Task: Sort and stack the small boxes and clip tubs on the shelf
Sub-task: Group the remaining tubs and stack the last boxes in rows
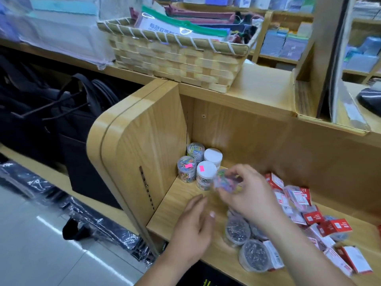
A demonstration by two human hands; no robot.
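Light wooden shelf (175,201), open compartment.
- Clear plastic tub of coloured paper clips (225,180): blurred, held above the shelf floor near its middle. The right hand (245,195) has its fingers (237,172) clamped round it.
- Left hand (191,230): at 7 o'clock from the tub, fingers loosely apart, holding nothing.
- Four upright round tubs (201,164): at 10 o'clock, grouped in the back-left corner. Two are clear with coloured clips, two white-lidded.
- Shallow round tubs of silver clips (255,256): at 5 o'clock, partly under the right forearm.
- Red-and-white small cardboard boxes (309,215): at 3 to 4 o'clock, in a loose heap.
- Woven straw basket (175,58): at 12 o'clock, on the shelf top.
- Black bags (72,120): at 9 o'clock, beyond the side panel.
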